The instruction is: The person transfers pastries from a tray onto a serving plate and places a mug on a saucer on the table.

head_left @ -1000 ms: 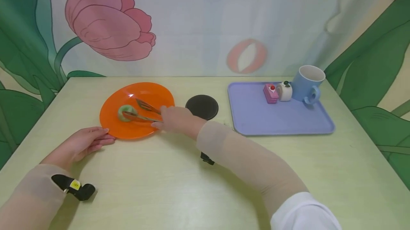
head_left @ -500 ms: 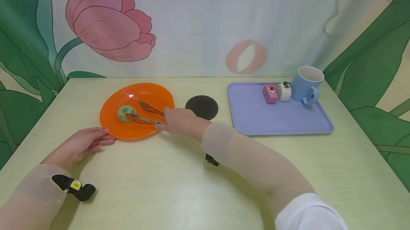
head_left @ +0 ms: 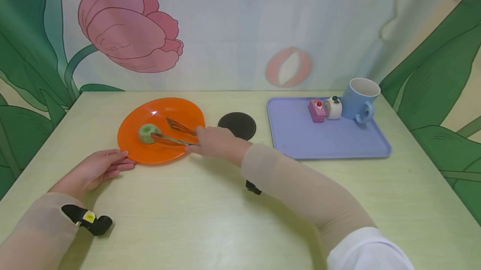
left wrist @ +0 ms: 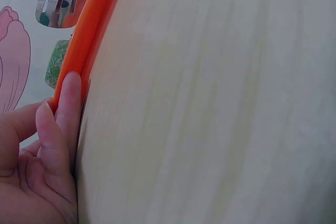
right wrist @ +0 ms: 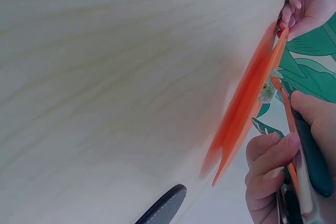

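An orange plate (head_left: 184, 110) lies at the left of the table, its near-left rim pinched between the thumb and fingers of my left hand (head_left: 98, 169). On the plate sits a small green ring-shaped piece (head_left: 147, 133), like a toy doughnut. My right hand (head_left: 219, 142) holds metal tongs (head_left: 173, 140) over the plate from the right. The two arms of the tongs are spread; the nearer tip overlaps the green piece's right edge in the head view, and I cannot tell if it touches. Dark grip pieces on the tongs (right wrist: 312, 156) show in the right wrist view.
A round black coaster (head_left: 237, 125) lies right of the plate, partly behind my right hand. Farther right, a lavender tray (head_left: 323, 142) bears a pink toy cake (head_left: 317, 111), a white toy cake roll (head_left: 333, 109) and a light blue mug (head_left: 358, 99). A printed curtain hangs behind the table.
My right hand and the tongs have drawn slightly to the right, away from the green piece, which stays on the plate. My left hand keeps its place at the rim.
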Motion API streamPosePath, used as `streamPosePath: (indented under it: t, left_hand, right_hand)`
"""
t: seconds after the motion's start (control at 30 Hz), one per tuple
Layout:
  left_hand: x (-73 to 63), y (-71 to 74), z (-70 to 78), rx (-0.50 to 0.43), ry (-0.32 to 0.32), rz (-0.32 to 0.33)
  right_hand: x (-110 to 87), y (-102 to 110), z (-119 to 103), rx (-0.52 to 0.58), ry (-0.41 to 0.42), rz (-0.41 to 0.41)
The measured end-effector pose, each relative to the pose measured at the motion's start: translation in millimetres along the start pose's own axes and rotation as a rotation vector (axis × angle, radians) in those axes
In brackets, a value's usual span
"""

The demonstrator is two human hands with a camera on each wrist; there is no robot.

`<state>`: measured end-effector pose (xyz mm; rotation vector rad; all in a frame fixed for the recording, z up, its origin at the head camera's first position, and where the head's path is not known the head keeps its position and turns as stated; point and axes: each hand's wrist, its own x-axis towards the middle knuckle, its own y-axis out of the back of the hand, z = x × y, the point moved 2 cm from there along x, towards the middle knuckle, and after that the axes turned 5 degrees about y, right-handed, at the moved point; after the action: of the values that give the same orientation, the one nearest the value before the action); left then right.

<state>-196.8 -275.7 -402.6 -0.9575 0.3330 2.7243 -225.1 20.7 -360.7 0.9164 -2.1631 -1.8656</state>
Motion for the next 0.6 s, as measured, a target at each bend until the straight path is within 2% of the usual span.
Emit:
streamPosePath:
  t: [0.6]
  left_hand:
    - [-2.7, -1.0, 0.8, -0.002, -0.014, -0.006]
  right_hand:
    - [-12.8, 4.5, 8.3, -0.004, -0.020, 0.009]
